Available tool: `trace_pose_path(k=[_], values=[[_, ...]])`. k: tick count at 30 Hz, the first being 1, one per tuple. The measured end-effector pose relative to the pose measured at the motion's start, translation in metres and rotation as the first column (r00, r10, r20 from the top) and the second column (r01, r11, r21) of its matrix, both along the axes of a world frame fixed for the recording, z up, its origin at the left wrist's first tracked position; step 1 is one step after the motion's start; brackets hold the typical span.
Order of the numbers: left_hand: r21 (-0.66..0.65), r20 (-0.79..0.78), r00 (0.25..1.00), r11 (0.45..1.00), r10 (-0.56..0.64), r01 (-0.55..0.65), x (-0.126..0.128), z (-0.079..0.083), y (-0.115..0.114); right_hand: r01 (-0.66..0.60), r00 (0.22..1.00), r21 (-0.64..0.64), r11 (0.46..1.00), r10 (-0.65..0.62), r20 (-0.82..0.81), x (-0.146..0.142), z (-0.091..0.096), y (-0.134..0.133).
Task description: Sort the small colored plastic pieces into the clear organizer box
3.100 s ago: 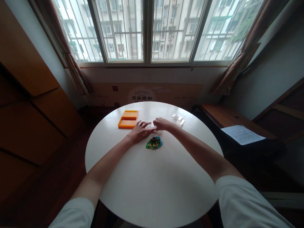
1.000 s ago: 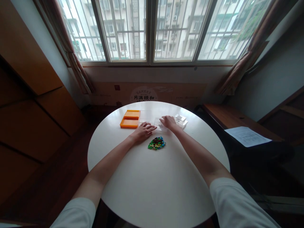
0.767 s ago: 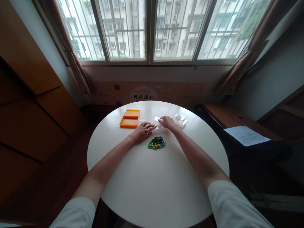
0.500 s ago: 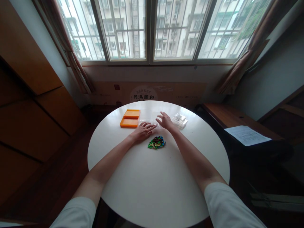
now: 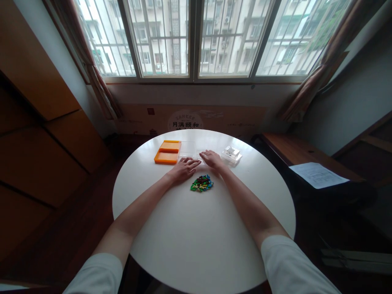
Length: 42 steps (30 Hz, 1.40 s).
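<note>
My left hand [image 5: 185, 168] lies low over the white table with its fingers stretched to the right, at the near edge of a clear plastic case [image 5: 187, 149]. Close by on the right, my right hand [image 5: 211, 158] is flat, fingers extended leftward over the right part of the clear plastic. I see nothing gripped in either hand, though what lies under the fingers is hidden. Nearer to me sits a small heap of green, blue, yellow and dark toy bricks [image 5: 202, 183], touched by neither hand. An orange two-part tray [image 5: 168, 152] adjoins the clear case on the left.
Clear plastic packets or boxes [image 5: 232, 156] lie right of my right hand on the round white table [image 5: 196, 245]. A printed paper [image 5: 318, 174] rests on a brown bench [image 5: 309, 151] at the right. A long printed carton [image 5: 134, 118] stands below the window.
My right hand has come down and its spread fingers have drawn together and flattened over the clear plastic. The left hand has stayed nearly in place; the brick heap looks the same.
</note>
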State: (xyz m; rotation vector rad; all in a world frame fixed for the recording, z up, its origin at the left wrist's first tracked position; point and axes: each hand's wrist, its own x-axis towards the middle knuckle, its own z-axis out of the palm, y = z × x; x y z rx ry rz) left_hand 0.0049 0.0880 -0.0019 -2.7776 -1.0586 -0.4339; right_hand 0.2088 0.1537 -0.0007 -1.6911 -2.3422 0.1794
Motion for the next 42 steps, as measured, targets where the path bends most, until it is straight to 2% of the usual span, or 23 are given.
trace_pose_path(k=[5,8,11,14,22,31,36,42], values=[[0.057,0.086,0.996,0.998,0.022,-0.027,-0.001,0.0,0.001,0.04,0.999,0.059,0.997,-0.039,-0.03,-0.003,0.0,-0.007],[0.097,0.231,0.961,0.979,0.152,-0.178,-0.001,0.002,0.006,0.053,0.998,0.062,0.997,-0.052,-0.029,-0.004,-0.003,-0.009],[0.101,0.371,0.879,0.928,0.298,-0.358,-0.001,0.006,0.014,0.068,0.997,0.057,0.996,-0.067,-0.026,-0.003,-0.004,-0.009],[0.088,0.368,0.854,0.901,0.368,-0.426,-0.002,0.006,0.022,0.07,0.997,0.061,0.996,-0.068,-0.029,-0.001,-0.005,-0.01],[0.025,0.244,0.866,0.89,0.437,-0.456,0.0,-0.001,0.039,0.065,0.997,0.081,0.995,-0.062,-0.047,0.0,-0.007,-0.01],[-0.096,0.166,0.858,0.874,0.485,-0.476,0.009,-0.01,0.041,0.054,0.996,0.05,0.997,-0.05,-0.074,0.003,-0.002,-0.011],[-0.104,0.134,0.875,0.885,0.465,-0.455,0.008,-0.008,0.035,0.065,0.993,0.044,0.997,-0.06,-0.104,0.013,-0.002,-0.007],[-0.056,0.12,0.906,0.914,0.405,-0.401,0.008,-0.005,0.03,0.086,0.988,0.046,0.995,-0.08,-0.131,0.02,-0.001,-0.006]])
